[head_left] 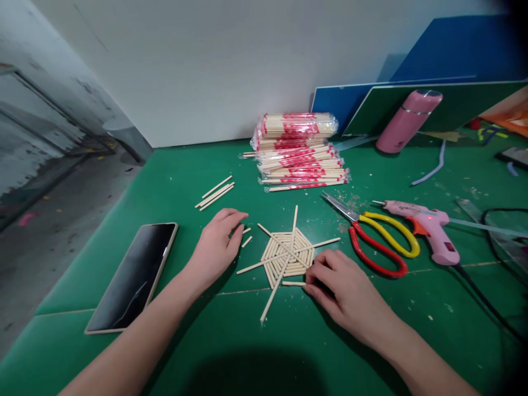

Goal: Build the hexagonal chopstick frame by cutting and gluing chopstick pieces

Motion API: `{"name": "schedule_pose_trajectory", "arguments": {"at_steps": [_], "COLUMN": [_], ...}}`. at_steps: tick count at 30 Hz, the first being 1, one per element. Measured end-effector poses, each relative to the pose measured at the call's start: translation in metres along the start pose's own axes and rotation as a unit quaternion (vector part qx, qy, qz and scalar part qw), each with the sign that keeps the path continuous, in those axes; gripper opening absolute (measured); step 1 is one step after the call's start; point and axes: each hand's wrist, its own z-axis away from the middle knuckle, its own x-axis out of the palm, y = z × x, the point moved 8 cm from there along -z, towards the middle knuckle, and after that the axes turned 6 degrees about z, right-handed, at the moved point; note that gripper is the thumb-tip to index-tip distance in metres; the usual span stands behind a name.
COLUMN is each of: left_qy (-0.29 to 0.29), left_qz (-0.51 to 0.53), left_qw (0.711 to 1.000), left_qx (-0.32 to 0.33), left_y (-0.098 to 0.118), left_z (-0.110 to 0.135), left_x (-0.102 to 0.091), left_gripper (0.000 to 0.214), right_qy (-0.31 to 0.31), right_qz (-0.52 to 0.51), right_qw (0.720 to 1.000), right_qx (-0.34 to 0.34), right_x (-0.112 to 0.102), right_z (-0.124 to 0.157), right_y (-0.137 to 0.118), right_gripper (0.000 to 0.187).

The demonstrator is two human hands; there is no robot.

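A web-shaped piece made of wooden sticks (284, 254) lies flat on the green table, its long spokes crossing at the centre and shorter lengths forming rings. My right hand (344, 289) is at its lower right edge, thumb and fingers pinching the end of a short stick (292, 284) just below the outer ring. On the other side, my left hand (218, 247) hovers low with thumb and fingers apart, holding nothing visible. Beside its fingertips are small cut stick pieces (246, 241). Several longer sticks (215, 193) lie beyond that hand.
Plastic-wrapped chopstick packs (301, 148) are piled at the back. On the right are scissors (371, 234) with red and yellow handles, a pink glue gun (433, 225) with a cord, and a pink bottle (408, 122). A phone (134, 275) lies at left.
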Motion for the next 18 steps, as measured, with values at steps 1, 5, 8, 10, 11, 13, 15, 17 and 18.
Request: {"name": "schedule_pose_trajectory", "arguments": {"at_steps": [1, 5, 8, 10, 11, 13, 15, 17, 18], "left_qy": [0.011, 0.017, -0.003, -0.047, -0.055, -0.071, -0.078, -0.079, -0.074], "left_qz": [0.003, -0.020, -0.078, -0.115, -0.113, -0.095, -0.061, -0.037, -0.030], "left_qw": [1.000, 0.997, 0.980, 0.967, 0.963, 0.963, 0.967, 0.968, 0.968], "left_qx": [0.004, 0.070, 0.181, 0.222, 0.237, 0.241, 0.235, 0.234, 0.237], "left_y": [0.004, 0.047, 0.095, 0.112, 0.116, 0.118, 0.115, 0.112, 0.110], "left_z": [0.004, 0.033, 0.060, 0.073, 0.077, 0.078, 0.077, 0.076, 0.078], "left_x": [-0.003, -0.003, 0.010, 0.025, 0.029, 0.035, 0.036, 0.037, 0.038], "left_gripper": [0.025, 0.021, 0.021, 0.023, 0.025, 0.022, 0.018, 0.018, 0.017], "right_qy": [0.004, 0.037, 0.038, 0.036, 0.039, 0.045, 0.051, 0.076, 0.104], "right_qz": [-0.005, -0.042, -0.059, -0.068, -0.073, -0.085, -0.094, -0.091, -0.084], "right_qw": [1.000, 0.998, 0.995, 0.994, 0.993, 0.991, 0.991, 0.992, 0.991], "right_qx": [-0.006, -0.034, -0.064, -0.082, -0.087, -0.088, -0.081, -0.046, -0.010], "right_x": [-0.002, -0.012, -0.017, -0.019, -0.020, -0.023, -0.028, -0.039, -0.049], "right_z": [0.001, 0.005, 0.009, 0.012, 0.013, 0.015, 0.018, 0.021, 0.023], "right_y": [-0.001, -0.005, -0.016, -0.025, -0.029, -0.034, -0.033, -0.018, -0.003], "right_gripper": [0.008, 0.010, 0.011, 0.009, 0.009, 0.009, 0.008, 0.007, 0.007]}}
